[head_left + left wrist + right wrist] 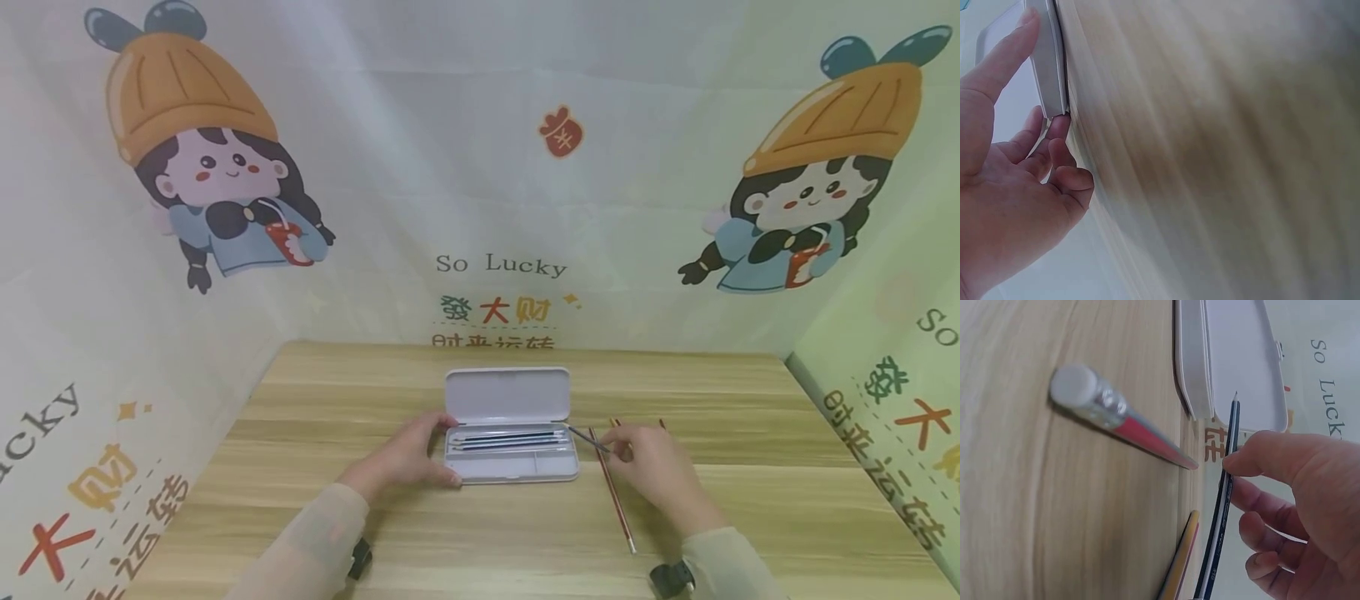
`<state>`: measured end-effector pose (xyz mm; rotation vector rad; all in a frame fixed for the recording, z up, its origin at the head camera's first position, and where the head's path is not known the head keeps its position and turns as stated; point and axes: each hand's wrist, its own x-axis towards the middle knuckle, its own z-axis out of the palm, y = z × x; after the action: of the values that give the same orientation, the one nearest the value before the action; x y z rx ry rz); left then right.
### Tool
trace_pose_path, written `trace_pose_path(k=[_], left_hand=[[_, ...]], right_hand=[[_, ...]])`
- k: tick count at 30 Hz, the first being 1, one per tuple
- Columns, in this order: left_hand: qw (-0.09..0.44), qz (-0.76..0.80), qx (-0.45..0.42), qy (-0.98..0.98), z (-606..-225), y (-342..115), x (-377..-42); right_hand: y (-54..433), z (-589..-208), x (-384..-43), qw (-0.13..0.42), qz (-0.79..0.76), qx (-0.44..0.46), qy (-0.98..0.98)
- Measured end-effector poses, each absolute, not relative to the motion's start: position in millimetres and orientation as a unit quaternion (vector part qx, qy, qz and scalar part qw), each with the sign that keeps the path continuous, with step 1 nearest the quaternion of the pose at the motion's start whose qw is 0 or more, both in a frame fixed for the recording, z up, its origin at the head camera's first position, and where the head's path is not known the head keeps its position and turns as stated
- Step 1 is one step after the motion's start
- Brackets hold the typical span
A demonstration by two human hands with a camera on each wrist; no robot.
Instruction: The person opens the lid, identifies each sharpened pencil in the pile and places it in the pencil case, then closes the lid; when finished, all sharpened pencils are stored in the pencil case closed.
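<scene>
A white pencil case (491, 467) lies on the table with its lid (507, 397) raised at the back. Several pencils (510, 442) lie side by side in its rear compartment. My left hand (402, 456) holds the case at its left end, thumb at the front corner and fingers around the back. In the left wrist view the thumb rests against the case's wall (1049, 69). Between thumb and forefinger, my right hand (654, 468) pinches a dark pencil (1217, 519) just right of the case. Its sharpened tip points toward the case.
A red pencil (618, 508) with a white eraser lies on the table right of the case. Beyond it, partly behind the right hand, is a yellow pencil (1180, 562). The wooden table (330, 392) meets printed cloth walls (420, 167) at its back and sides.
</scene>
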<state>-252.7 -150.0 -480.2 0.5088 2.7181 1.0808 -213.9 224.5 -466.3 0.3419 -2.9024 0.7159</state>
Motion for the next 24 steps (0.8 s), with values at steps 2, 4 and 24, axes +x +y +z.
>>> trace_pose_path(k=[2,4,24], left_hand=[[0.088,0.362,0.170,0.912,-480.6,-150.1,-252.9],[0.087,0.361,0.168,0.913,-480.8,-150.3,-253.2],[0.084,0.358,0.168,0.915,-482.7,-149.8,-254.9]], right_hand=[[222.6,-466.1,-214.6,0.072,0.235,0.121,-0.962],[220.1,-465.1,-215.6,0.078,0.228,0.126,-0.962],[187.3,-463.9,-231.2,0.115,0.180,0.195,-0.957]])
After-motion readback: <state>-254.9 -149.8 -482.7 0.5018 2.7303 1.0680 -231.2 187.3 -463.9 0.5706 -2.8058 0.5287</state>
